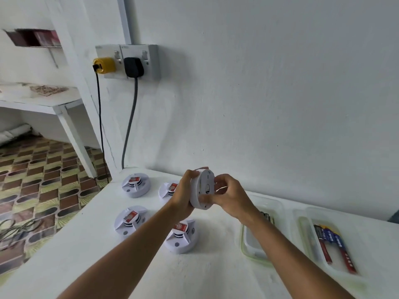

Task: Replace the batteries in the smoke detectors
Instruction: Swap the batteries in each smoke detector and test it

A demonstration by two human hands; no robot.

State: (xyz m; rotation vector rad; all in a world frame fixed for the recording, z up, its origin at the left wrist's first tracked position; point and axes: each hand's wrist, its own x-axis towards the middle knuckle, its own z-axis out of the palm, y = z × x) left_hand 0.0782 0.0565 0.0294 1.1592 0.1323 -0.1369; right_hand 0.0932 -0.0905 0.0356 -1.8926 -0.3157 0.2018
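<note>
A smoke detector (201, 189) is held tilted above the surface (216, 272), gripped by the left hand (184, 194) while the right hand (228, 194) pinches its back, presumably reaching the battery.

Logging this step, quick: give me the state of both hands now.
Left hand: holding the smoke detector, fingers curled round its rim.
Right hand: gripping the same detector, fingers on its back.
</note>
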